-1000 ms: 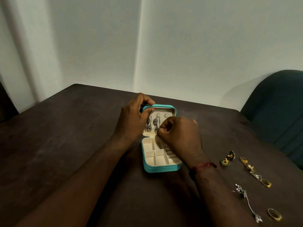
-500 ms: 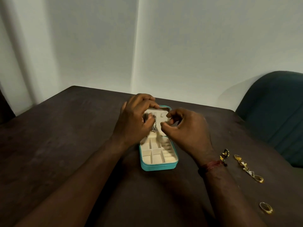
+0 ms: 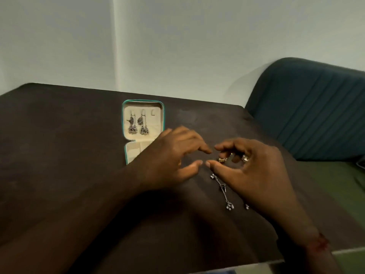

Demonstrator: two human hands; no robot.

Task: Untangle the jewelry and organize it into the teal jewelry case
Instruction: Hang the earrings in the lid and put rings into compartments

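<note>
The teal jewelry case [image 3: 123, 123] lies open flat on the dark table [image 3: 59, 155]. Two silver bell-shaped earrings [image 3: 138, 124] hang in its cream lid, and my left forearm hides much of the compartment tray [image 3: 134, 150]. To the right of the case, my left hand [image 3: 169, 159] hovers with its fingers spread and nothing in it. My right hand [image 3: 250, 167] curls loosely over small gold pieces [image 3: 222, 159], its fingers apart and its thumb not pinching. A silver chain piece with beaded ends [image 3: 223, 187] lies on the table beside my right thumb.
A dark teal padded seat back [image 3: 308, 107] stands past the table's right edge, with a green surface [image 3: 335, 184] below it. The table's near edge [image 3: 237, 266] runs under my right wrist. A pale wall rises behind the table.
Both hands left the case and moved right to the loose jewelry. The lid, held up before, now lies flat with both earrings in it. My view has swung to the right.
</note>
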